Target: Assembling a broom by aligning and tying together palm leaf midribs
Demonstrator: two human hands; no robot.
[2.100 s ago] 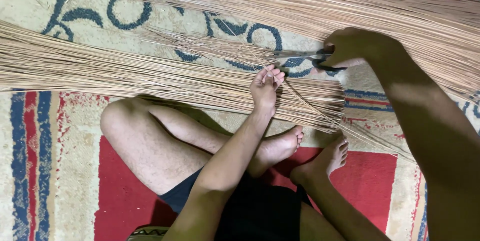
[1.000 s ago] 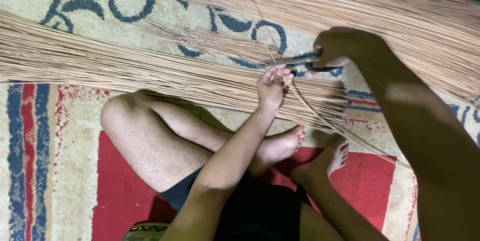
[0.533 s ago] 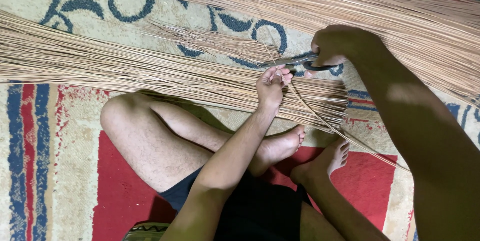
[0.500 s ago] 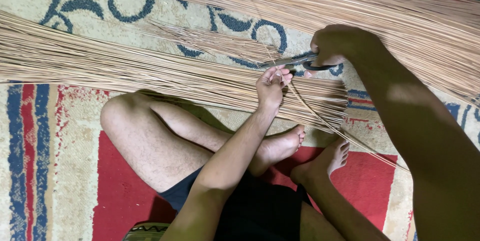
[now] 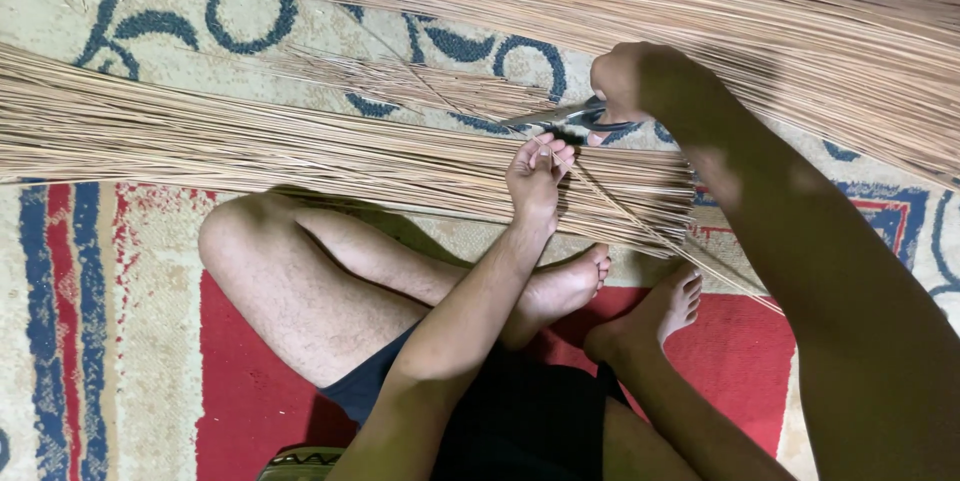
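- Long bundle of thin sticks (image 5: 250,146) lies across rug (image 5: 130,341), in front of crossed legs
- L hand (image 5: 535,173) – fingers pinched on a few sticks at bundle's right part
- Scissors (image 5: 565,117) – blades just above those fingers, trimming step
- R hand (image 5: 640,81) clamped on scissors' handles; next cut wants blades kept off fingers

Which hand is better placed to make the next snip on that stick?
Right. The right hand holds the scissors, blades beside the stick pinched by the left hand.
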